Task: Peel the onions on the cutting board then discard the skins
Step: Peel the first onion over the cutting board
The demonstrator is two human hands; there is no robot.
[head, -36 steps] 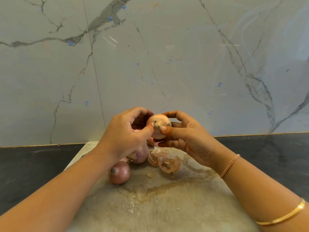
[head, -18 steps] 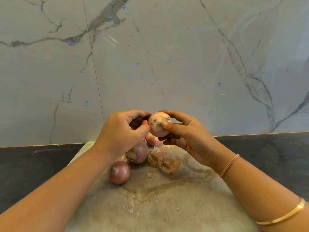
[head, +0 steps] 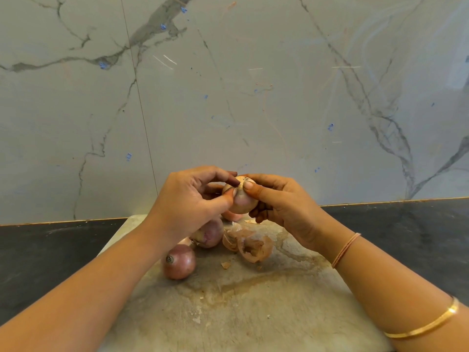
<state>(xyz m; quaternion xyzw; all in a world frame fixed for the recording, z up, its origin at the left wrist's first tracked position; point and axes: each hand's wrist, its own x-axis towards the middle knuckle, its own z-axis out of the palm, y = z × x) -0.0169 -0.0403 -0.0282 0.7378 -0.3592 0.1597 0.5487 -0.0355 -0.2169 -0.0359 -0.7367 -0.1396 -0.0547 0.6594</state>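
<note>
Onion in hand [head: 239,199], held up above far end of cutting board [head: 253,313], dry skin mostly on, root end up. Right hand [head: 281,207] cupped round it, thumb pressed near top; left hand [head: 187,199] pinching at skin by the crown with thumb and forefinger. Likely starting a peel strip. Below: two unpeeled red onions [head: 179,261] and [head: 208,235] on board, touching or nearly; a paler one [head: 232,215] mostly hidden behind hands, state unclear. Loose skins [head: 250,246] piled just right of them, small flake [head: 225,264] nearby. Risks: papery skin tearing short under the pinch, leaving patches; slick bulb slipping from the cupped grip and knocking the onions below, which could roll. Board stained, possibly wet mid-way. Near half of board bare, good room. Dark tabletop [head: 406,232] open on both sides; marble wall [head: 228,97] close behind, little room back there. No bin visible for discarding.
</note>
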